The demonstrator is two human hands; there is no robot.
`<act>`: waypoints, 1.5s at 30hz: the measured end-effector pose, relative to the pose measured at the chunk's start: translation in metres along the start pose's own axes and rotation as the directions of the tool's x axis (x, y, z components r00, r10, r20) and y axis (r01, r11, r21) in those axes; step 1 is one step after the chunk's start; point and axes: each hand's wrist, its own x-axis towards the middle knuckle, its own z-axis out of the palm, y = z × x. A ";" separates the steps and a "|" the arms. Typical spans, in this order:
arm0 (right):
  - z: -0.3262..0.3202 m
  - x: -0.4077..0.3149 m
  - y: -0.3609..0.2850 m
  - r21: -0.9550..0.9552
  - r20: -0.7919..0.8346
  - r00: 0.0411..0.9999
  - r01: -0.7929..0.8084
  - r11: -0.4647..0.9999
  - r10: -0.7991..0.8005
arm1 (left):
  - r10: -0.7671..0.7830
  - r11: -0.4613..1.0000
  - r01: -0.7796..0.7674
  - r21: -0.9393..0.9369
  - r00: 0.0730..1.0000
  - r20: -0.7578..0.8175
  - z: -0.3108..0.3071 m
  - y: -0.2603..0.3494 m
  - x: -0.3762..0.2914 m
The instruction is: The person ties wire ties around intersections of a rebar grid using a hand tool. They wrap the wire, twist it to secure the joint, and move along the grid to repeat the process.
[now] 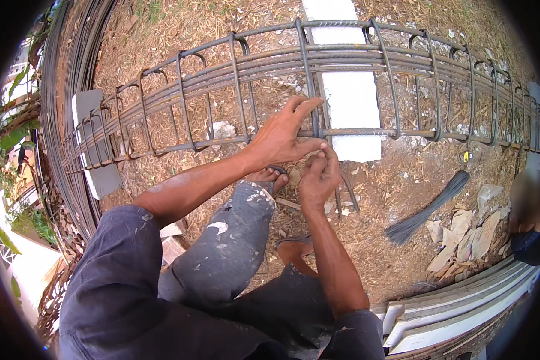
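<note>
A long rebar cage (234, 90) with square stirrups spans the view before me. My left hand (281, 130) is at its near lower bar (355, 132), fingers spread, the index fingertip by a stirrup (303, 58). The left thumb reaches to the fingertips of my right hand (318, 180), just below that bar. My right fingers are curled together; whether they pinch a thin wire is too small to tell. Two dark metal legs (348, 191), possibly tool handles, stick out below the right hand; their upper ends are hidden.
A white beam (351, 103) and a grey block (92, 144) lie under the cage. A bundle of tie wire (427, 207) rests on the ground at right, near torn paper (465, 234). Long bars (67, 54) run along the left. Another person (527, 220) is at far right, above white-edged beams (459, 315).
</note>
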 end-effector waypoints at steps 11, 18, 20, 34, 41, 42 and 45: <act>0.011 0.034 0.028 -0.354 -0.074 0.721 0.627 0.694 -0.689 | 0.075 0.988 -0.003 0.152 0.881 -0.467 0.025 0.009 0.031; 0.001 0.017 0.004 -0.441 0.072 0.845 0.504 0.743 -0.530 | -0.031 0.977 -0.092 -0.190 0.828 -0.560 0.040 0.001 0.038; 0.004 0.018 0.008 -0.461 0.070 0.819 0.533 0.710 -0.569 | 0.039 0.984 -0.135 -0.118 0.802 -0.596 0.039 0.009 0.030; 0.017 0.017 -0.003 -0.576 0.022 0.883 0.395 0.716 -0.470 | 0.060 0.966 -0.166 -0.198 0.889 -0.454 0.015 -0.004 0.047; 0.015 0.030 -0.011 -0.615 0.095 0.892 0.402 0.679 -0.442 | 0.077 0.910 -0.255 -0.327 0.879 -0.470 0.017 -0.001 0.051; 0.018 0.029 -0.009 -0.612 0.090 0.869 0.433 0.662 -0.486 | 0.014 0.884 -0.230 -0.407 0.884 -0.468 0.017 -0.002 0.050; 0.015 0.027 -0.017 -0.562 0.110 0.934 0.340 0.754 -0.339 | -0.074 0.801 -0.200 -0.564 0.902 -0.425 0.017 -0.001 0.045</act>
